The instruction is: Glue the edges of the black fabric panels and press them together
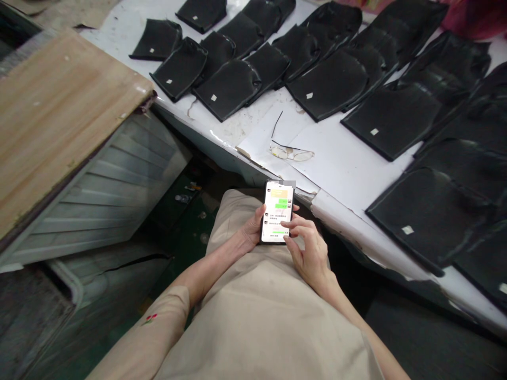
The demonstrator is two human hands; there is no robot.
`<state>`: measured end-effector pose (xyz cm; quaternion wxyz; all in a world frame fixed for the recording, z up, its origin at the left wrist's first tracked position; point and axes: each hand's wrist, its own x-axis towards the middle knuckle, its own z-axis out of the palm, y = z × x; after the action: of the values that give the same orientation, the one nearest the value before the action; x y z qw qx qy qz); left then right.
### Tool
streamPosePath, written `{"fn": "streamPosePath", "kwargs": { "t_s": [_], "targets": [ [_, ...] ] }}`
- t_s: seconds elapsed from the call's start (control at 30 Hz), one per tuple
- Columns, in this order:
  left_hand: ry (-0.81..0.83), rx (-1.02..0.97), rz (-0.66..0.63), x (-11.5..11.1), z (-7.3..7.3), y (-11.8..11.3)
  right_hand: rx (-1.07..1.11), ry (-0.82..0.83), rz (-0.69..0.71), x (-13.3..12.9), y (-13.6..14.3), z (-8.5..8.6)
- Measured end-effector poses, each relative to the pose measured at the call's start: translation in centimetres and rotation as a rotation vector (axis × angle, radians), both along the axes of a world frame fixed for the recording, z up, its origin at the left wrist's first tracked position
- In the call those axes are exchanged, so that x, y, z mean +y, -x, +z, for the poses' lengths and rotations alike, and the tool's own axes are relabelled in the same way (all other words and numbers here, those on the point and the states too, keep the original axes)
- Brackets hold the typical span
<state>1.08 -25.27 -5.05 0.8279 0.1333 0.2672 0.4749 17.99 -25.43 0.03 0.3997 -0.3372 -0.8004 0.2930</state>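
Observation:
A smartphone (273, 211) with a lit chat screen lies upright over my lap, close to the table's front edge. My left hand (252, 226) wraps round it from the left side and from behind, with fingertips showing past its right edge. Over the lower right of the screen hovers my right hand (309, 245). Its thumb and fingers are apart and curved, with the fingertips at or just above the glass; whether they touch it I cannot tell. It holds nothing.
On the white table (332, 158) lie a pair of eyeglasses (291, 154) and rows of overlapping black leather-like pieces (328, 84) with small white stickers. A wood-topped cabinet (71, 100) stands at the left. Red plastic (475, 18) shows at the back right.

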Motion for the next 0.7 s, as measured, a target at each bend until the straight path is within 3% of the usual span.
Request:
{"fn": "streamPosePath", "kwargs": {
  "t_s": [0.27, 0.7],
  "targets": [
    [-0.007, -0.034, -0.011, -0.02, -0.89, 0.02, 0.014, 0.012, 0.001, -0.05, 0.04, -0.13],
    [-0.006, -0.046, -0.002, 0.08, -0.29, -0.11, 0.027, -0.021, -0.024, 0.06, 0.19, -0.38]
  ]
}}
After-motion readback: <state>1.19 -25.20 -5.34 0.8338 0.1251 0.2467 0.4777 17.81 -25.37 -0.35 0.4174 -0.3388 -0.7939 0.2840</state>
